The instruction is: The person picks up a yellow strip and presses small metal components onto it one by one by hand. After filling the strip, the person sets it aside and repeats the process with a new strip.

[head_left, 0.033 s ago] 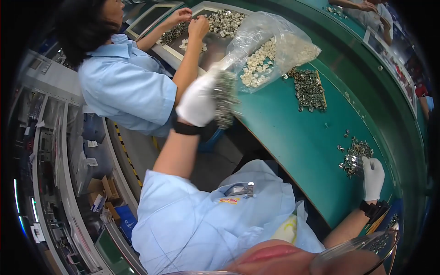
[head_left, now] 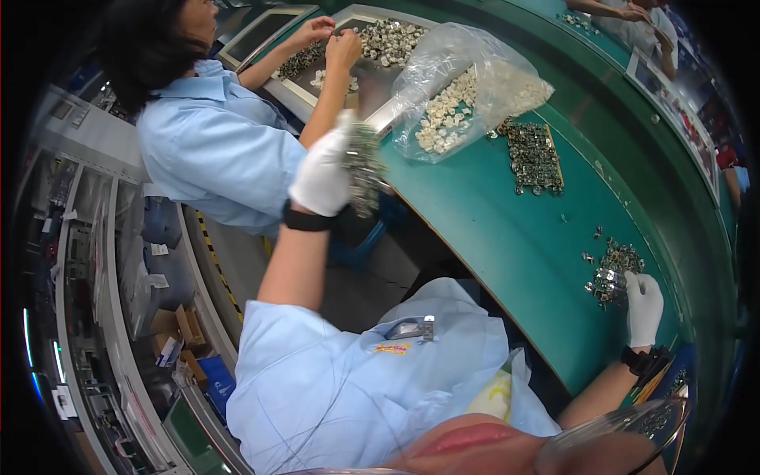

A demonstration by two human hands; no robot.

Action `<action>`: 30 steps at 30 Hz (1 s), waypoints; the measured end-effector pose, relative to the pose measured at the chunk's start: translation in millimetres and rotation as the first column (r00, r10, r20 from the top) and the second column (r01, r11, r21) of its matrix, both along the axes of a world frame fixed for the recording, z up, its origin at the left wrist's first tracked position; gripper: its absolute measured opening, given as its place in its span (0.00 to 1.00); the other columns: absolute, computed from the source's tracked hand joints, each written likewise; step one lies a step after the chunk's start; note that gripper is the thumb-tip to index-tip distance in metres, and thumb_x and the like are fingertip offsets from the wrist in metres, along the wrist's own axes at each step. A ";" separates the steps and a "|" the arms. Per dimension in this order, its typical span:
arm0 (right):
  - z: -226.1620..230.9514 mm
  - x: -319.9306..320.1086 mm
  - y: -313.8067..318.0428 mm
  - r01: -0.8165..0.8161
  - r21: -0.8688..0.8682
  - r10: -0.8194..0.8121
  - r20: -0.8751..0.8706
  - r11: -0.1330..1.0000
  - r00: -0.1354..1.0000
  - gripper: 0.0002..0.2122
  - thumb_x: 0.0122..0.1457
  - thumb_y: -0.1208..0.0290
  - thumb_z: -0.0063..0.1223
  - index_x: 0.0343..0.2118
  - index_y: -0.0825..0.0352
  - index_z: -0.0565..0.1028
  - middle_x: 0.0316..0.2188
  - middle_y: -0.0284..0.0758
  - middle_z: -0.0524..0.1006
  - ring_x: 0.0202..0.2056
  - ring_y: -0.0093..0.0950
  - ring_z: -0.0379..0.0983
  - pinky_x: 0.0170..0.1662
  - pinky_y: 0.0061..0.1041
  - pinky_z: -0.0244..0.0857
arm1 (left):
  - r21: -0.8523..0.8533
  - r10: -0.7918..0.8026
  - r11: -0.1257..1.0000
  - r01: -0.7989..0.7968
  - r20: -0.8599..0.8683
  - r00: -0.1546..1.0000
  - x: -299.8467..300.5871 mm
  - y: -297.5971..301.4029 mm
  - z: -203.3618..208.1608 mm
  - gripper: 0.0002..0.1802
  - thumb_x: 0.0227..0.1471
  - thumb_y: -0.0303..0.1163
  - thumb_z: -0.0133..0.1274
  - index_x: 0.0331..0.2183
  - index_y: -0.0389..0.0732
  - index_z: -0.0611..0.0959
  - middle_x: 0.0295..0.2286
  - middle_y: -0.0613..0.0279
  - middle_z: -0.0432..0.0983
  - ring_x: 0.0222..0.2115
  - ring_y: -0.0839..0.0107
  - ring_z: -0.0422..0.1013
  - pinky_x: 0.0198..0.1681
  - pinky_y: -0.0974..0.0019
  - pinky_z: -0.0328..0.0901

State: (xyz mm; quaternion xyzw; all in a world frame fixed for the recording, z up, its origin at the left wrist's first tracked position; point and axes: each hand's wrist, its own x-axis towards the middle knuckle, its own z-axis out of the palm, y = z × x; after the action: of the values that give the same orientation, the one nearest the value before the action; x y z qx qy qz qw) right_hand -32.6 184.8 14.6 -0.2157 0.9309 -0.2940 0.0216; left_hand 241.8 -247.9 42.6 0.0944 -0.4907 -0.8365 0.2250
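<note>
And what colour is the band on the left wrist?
The wristband is black, seen best in the head view.

Premises appear to be a factory assembly workshop. A long green workbench (head_left: 491,226) carries small metal parts (head_left: 620,265) heaped near its far edge; at its left end a clear plastic bag (head_left: 443,59) of white pieces lies beside a framed tray (head_left: 378,79). The co-worker (head_left: 222,150) at that tray wears a light-blue shirt matching the wearer's shirt (head_left: 317,388). Yellow-and-black striping (head_left: 214,265) marks the floor beside grey racking (head_left: 119,261).

The held cluster of metal parts (head_left: 364,169) is blurred
</note>
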 end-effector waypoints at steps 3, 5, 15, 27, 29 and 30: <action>2.5 4.2 5.8 0.006 -0.021 -0.008 -0.069 1.000 0.998 0.11 0.55 0.69 0.53 0.27 0.74 0.73 0.26 0.40 0.74 0.28 0.31 0.69 0.34 0.26 0.62 | 0.087 0.198 0.977 -0.197 -0.002 0.980 30.9 -38.3 -4.0 0.22 0.60 0.47 0.41 0.36 0.36 0.75 0.28 0.61 0.74 0.26 0.70 0.71 0.30 0.66 0.69; 6.8 7.2 3.8 0.018 -0.050 -0.024 -0.106 0.999 0.994 0.10 0.55 0.69 0.53 0.28 0.74 0.74 0.27 0.42 0.75 0.29 0.33 0.71 0.35 0.27 0.62 | 0.169 0.186 0.970 -0.175 -0.050 0.981 43.2 -56.1 -15.2 0.22 0.59 0.47 0.42 0.37 0.36 0.75 0.28 0.62 0.74 0.26 0.70 0.72 0.30 0.67 0.69; 13.6 12.4 11.5 -0.026 -0.160 0.000 -0.162 0.987 0.987 0.09 0.55 0.70 0.53 0.31 0.72 0.76 0.27 0.39 0.75 0.29 0.28 0.71 0.36 0.23 0.64 | -0.943 0.177 -0.005 -0.332 -0.327 0.928 -89.1 95.0 -3.3 0.19 0.60 0.43 0.42 0.42 0.38 0.75 0.27 0.58 0.73 0.26 0.71 0.70 0.30 0.69 0.66; 3.8 21.6 -9.9 -0.059 -0.617 0.170 0.122 0.785 0.978 0.13 0.56 0.65 0.53 0.34 0.72 0.75 0.29 0.31 0.76 0.30 0.18 0.68 0.36 0.18 0.61 | -0.290 -0.432 0.824 0.488 0.236 0.870 -230.6 246.6 -31.9 0.21 0.59 0.46 0.45 0.31 0.35 0.76 0.26 0.68 0.69 0.28 0.78 0.59 0.35 0.73 0.59; 0.0 18.4 -5.6 -0.019 -0.612 0.168 0.187 0.791 0.968 0.11 0.56 0.66 0.53 0.34 0.71 0.75 0.28 0.29 0.74 0.30 0.17 0.67 0.36 0.17 0.60 | -0.393 -0.416 0.788 0.473 0.226 0.881 -225.2 246.5 -31.4 0.23 0.57 0.47 0.47 0.31 0.34 0.77 0.24 0.69 0.69 0.27 0.80 0.61 0.34 0.74 0.60; -1.1 17.2 -3.1 0.001 -0.606 0.181 0.239 0.795 0.954 0.10 0.56 0.68 0.53 0.33 0.71 0.74 0.28 0.27 0.73 0.30 0.16 0.65 0.36 0.16 0.59 | -0.441 -0.410 0.768 0.465 0.221 0.885 -223.3 246.2 -31.5 0.23 0.57 0.48 0.48 0.32 0.33 0.77 0.24 0.70 0.69 0.27 0.81 0.62 0.33 0.75 0.60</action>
State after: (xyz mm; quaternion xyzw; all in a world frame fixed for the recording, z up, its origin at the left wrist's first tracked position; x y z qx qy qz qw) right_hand -15.5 181.7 13.5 -0.2113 0.7652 -0.5999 0.1002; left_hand 18.6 -1.7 11.0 -0.0350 -0.7032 -0.7101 0.0121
